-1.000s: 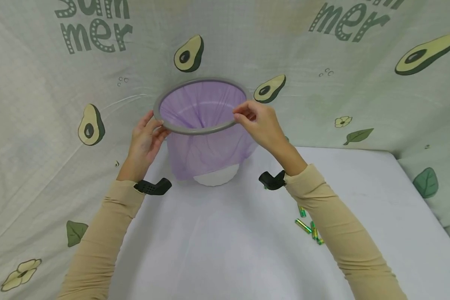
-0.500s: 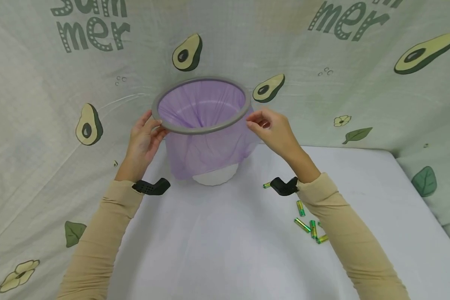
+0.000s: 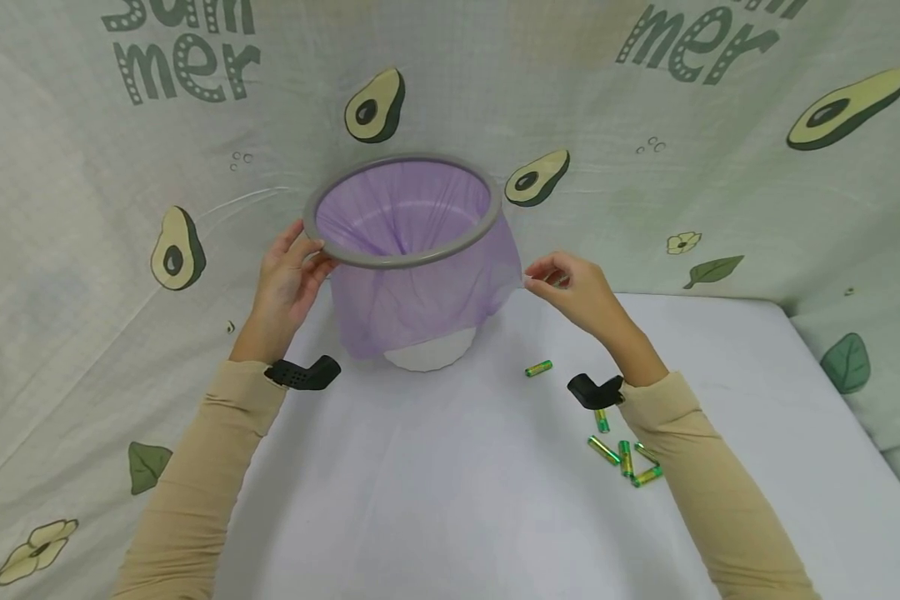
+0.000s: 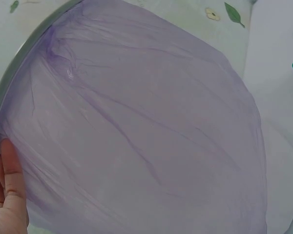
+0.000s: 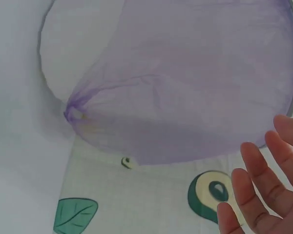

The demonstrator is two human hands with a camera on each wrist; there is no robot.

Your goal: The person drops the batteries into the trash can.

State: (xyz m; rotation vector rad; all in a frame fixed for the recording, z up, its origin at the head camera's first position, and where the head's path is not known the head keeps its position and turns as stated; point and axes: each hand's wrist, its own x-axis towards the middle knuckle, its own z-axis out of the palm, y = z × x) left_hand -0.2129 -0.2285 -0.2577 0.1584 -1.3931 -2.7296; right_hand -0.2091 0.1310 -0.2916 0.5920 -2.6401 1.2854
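Note:
A white waste bin (image 3: 433,352), lined with a thin purple bin bag (image 3: 412,304), stands at the back of the table. The bag is folded out over the bin's grey rim (image 3: 390,262) and hangs down the outside, leaving the white base bare. My left hand (image 3: 288,279) holds the rim at its left side, thumb on top and fingers below. In the left wrist view, its fingers (image 4: 12,170) lie against the bag just under the rim. My right hand (image 3: 577,287) is off to the bin's right, fingertips close by the bag's edge; in the right wrist view its fingers (image 5: 259,170) are apart, holding nothing.
Several green and gold batteries (image 3: 538,368) lie on the white table (image 3: 420,483) to the right, some near the right sleeve (image 3: 705,475). Behind the bin hangs a cloth (image 3: 450,75) printed with avocados.
My right hand has left the bin's rim and moved right and down, beside the bag's edge. More batteries show from behind the right arm. My left hand stays at the rim.

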